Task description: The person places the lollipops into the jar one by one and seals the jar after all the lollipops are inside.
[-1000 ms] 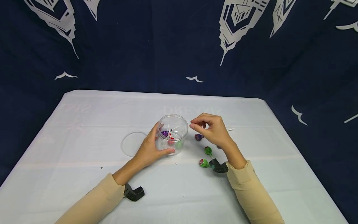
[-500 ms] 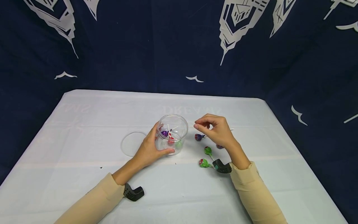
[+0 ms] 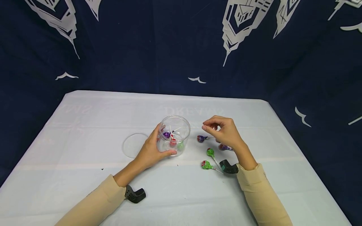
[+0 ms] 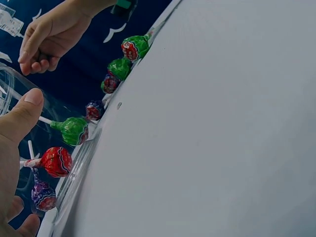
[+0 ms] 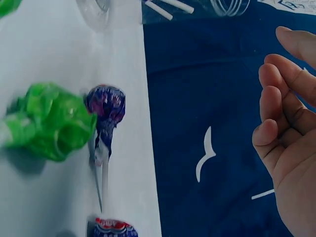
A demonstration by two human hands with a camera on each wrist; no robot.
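My left hand (image 3: 152, 149) grips a clear plastic jar (image 3: 185, 127) around its side, thumb toward the front. Inside lie a purple lollipop (image 4: 43, 196), a red lollipop (image 4: 57, 162) and a green lollipop (image 4: 71, 131), white sticks pointing up toward the open mouth. My right hand (image 3: 222, 130) hovers to the right of the jar with its fingers loosely bent and nothing in them; the thumb stands apart from the index finger in the right wrist view. Below it on the table are purple-wrapped lollipops, one (image 3: 201, 138) nearer the jar and another (image 3: 223, 147) by the wrist.
Two green lollipops, one farther back (image 3: 210, 152) and one in front (image 3: 207, 164), lie near the right wrist's black camera (image 3: 229, 167). A clear round lid (image 3: 123, 145) rests left of the jar. The white-covered table (image 3: 169, 194) ends at a dark blue printed curtain (image 3: 127, 56).
My right hand has drawn away from the jar to the right, uncovering more of the purple lollipops and the green ones' sticks. The left hand and jar have stayed put.
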